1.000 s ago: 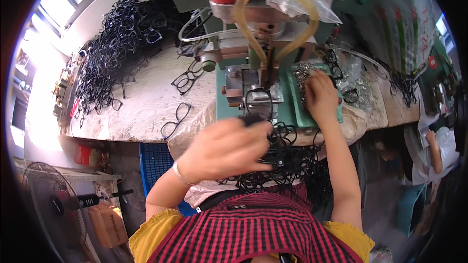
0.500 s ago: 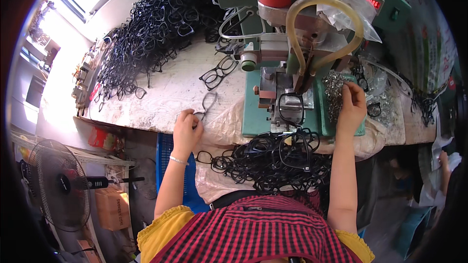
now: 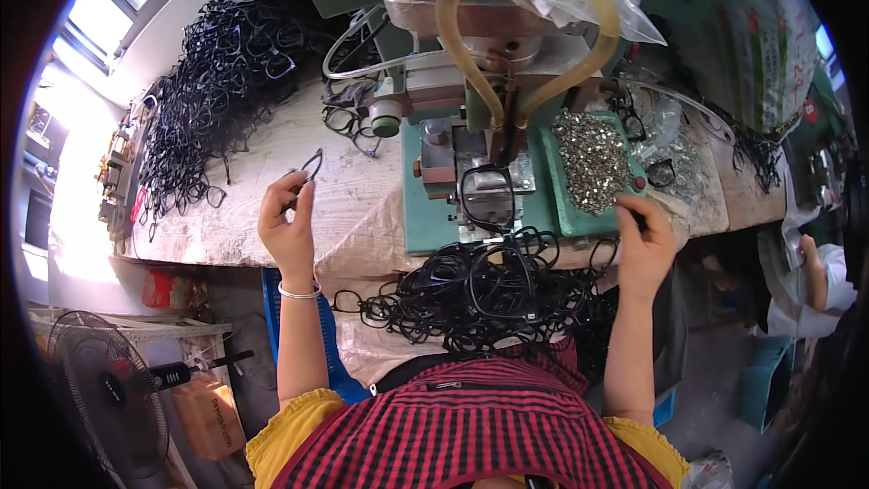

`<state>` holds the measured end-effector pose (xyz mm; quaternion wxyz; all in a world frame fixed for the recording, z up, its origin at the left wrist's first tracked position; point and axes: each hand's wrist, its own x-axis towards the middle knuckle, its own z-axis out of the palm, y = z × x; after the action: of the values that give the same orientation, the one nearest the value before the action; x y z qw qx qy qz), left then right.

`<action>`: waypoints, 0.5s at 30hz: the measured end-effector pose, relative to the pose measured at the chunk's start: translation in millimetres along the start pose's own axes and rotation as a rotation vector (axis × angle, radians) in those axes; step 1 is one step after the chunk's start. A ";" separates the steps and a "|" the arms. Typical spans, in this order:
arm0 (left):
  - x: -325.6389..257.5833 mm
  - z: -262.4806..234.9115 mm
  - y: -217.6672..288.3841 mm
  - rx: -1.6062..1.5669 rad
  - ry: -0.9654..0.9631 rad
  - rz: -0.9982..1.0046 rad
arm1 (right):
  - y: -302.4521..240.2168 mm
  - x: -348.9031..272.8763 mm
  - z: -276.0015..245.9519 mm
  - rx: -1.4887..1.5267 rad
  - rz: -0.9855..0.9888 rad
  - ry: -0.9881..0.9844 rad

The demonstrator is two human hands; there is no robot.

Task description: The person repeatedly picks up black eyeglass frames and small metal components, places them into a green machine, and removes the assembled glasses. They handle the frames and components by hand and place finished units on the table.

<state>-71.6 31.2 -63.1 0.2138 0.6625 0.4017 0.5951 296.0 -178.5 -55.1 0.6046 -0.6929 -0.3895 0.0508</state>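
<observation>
Over the left part of the table, my left hand (image 3: 288,217) pinches a dark eyeglass frame (image 3: 312,165), partly hidden by the fingers. My right hand (image 3: 648,240) is closed, fingertips together, just off the near right corner of a green tray (image 3: 559,204) of small shiny metal pieces (image 3: 593,158). Anything in that pinch is too small to make out. Between the hands stands a green bench machine (image 3: 425,231) with a looped yellowish tube (image 3: 453,18). Another black eyeglass frame (image 3: 463,199) sits upright at its metal fixture (image 3: 484,149).
A heap of black eyeglass frames (image 3: 425,303) lies in front of the machine, close to my apron. A bigger heap (image 3: 217,81) covers the far left table. Loose frames (image 3: 348,122) lie beside the machine. A fan (image 3: 104,389) and a blue crate (image 3: 335,353) are below the table edge.
My right hand has drawn back from the metal pieces, out past the tray's near corner. My left hand has lifted the eyeglass frame up and leftward. The whole view has shifted.
</observation>
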 end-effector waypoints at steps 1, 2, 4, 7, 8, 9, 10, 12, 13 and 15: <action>3.1 10.1 17.6 0.056 -0.053 -0.043 | -21.6 8.2 11.5 0.070 -0.048 -0.087; 4.0 19.6 30.4 0.080 -0.101 -0.003 | -39.6 17.3 23.3 0.110 -0.103 -0.193; 5.6 34.3 31.4 0.052 -0.159 0.049 | -57.7 29.9 58.5 0.162 -0.184 -0.229; -1.7 51.9 47.8 0.165 -0.201 0.107 | -61.2 30.2 93.1 0.388 -0.062 -0.204; -12.4 46.8 49.7 0.160 -0.187 0.094 | -62.7 22.8 96.9 0.367 -0.072 -0.187; -15.2 44.9 51.5 0.115 -0.169 0.100 | -63.2 17.7 99.6 0.345 -0.081 -0.168; -15.8 43.3 54.9 0.069 -0.152 0.106 | -62.5 19.1 103.1 0.425 0.001 -0.159; -13.0 35.9 74.8 -0.055 -0.143 0.150 | -68.8 17.7 106.0 0.507 0.017 -0.184; -2.9 39.2 94.1 -0.260 -0.092 0.214 | -70.7 18.9 107.1 0.548 0.020 -0.195; 24.4 39.7 130.1 -0.579 -0.207 0.284 | -73.2 22.3 105.7 0.595 0.010 -0.252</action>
<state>1.9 -18.1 43.0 0.3477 0.6804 0.0956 0.6379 219.2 -83.3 -9.8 0.7274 -0.4759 -0.4259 0.2509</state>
